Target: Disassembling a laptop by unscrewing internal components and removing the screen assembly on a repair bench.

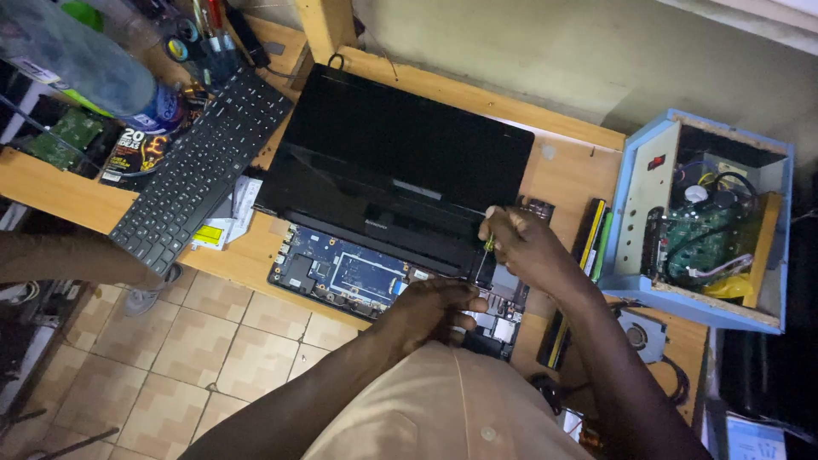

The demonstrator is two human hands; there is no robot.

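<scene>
An opened black laptop [400,170] lies on the wooden bench [571,170], its blue circuit board [341,273] bared along the near edge. My right hand [524,243] grips a small screwdriver [486,255] with a yellow-green handle, its tip pointing down at the board's right part. My left hand [430,307] rests on the board just below the tip, fingers curled; I cannot tell whether it holds anything.
A loose black keyboard [200,170] lies tilted at the left, over papers. A light blue open box [703,213] with wiring and a green board stands at the right. A small fan [639,334] and a flat battery [592,234] lie nearby. Tiled floor [187,349] lies below.
</scene>
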